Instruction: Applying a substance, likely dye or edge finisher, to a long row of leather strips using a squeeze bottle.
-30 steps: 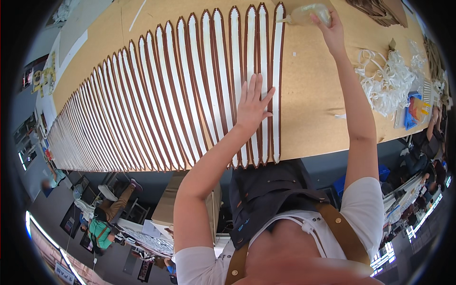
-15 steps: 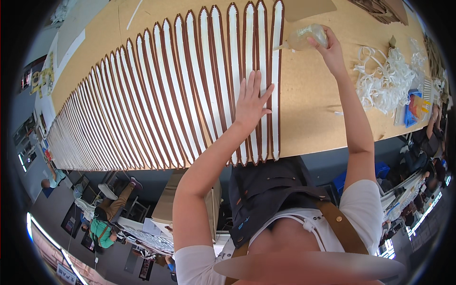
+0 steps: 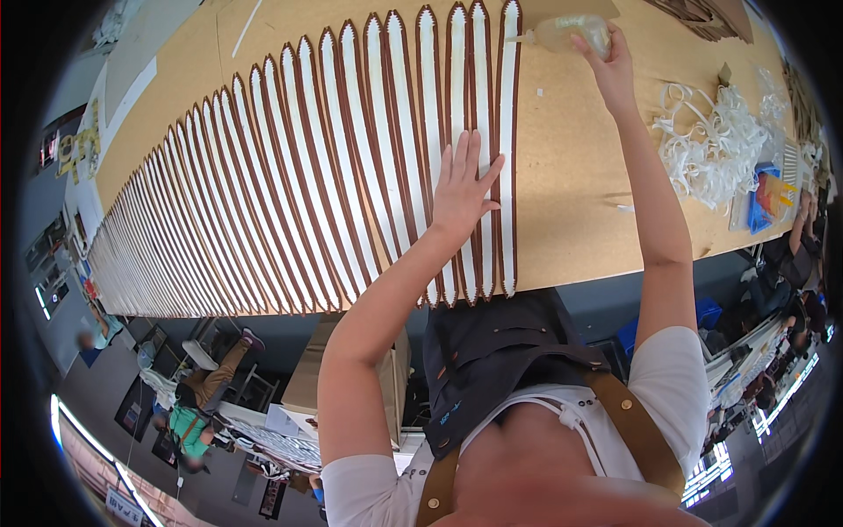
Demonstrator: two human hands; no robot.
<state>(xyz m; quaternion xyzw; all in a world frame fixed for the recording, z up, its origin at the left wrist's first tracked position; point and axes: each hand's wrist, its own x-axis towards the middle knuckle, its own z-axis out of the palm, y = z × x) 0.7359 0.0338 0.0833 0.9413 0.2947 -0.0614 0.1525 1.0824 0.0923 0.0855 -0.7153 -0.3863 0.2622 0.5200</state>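
My right hand [image 3: 608, 70] grips a translucent squeeze bottle [image 3: 562, 35] with pale contents. The bottle lies tilted on its side, its thin nozzle pointing left at the upper part of the rightmost strip [image 3: 507, 149]; whether the tip touches cannot be made out. That strip is long, brown-edged and white down the middle, with pointed ends. Spread flat, my left hand [image 3: 465, 189] rests across neighbouring strips just left of it, fingers apart. Many similar strips [image 3: 334, 158] lie side by side in a long row reaching away to the left.
The strips lie on a tan work table [image 3: 571, 202]. To the right sit a heap of white ribbon scraps [image 3: 711, 140] and a blue tray [image 3: 762, 200]. Brown sheets [image 3: 702, 18] lie at the far right. Other people [image 3: 189, 426] are seated beyond the table.
My right hand has moved the bottle away from me, up along the rightmost strip toward its far end. My left hand stays nearly in place.
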